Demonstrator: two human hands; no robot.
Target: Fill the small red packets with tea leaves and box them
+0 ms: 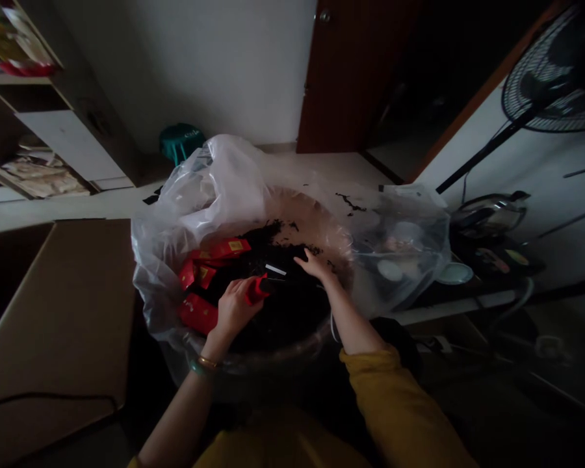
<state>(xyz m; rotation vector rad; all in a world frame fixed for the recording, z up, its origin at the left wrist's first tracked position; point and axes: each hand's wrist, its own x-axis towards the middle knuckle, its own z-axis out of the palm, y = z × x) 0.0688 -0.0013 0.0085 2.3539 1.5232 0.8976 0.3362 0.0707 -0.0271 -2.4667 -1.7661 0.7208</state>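
Note:
A round tray (322,214) lined with a clear plastic bag (209,182) holds a dark heap of loose leaves (277,286). Several red packets (224,249) lie on its left side. My left hand (234,307) is closed on a small red packet (256,289) over the heap. My right hand (314,266) rests on the dark leaves with its fingers stretched out, next to a small white strip (275,269).
A brown cardboard box (53,318) stands at the left. A shelf unit (34,130) is at the far left, a green stool (180,142) behind the bag. At the right are a low table with a kettle (487,214) and cups, and a standing fan (556,71).

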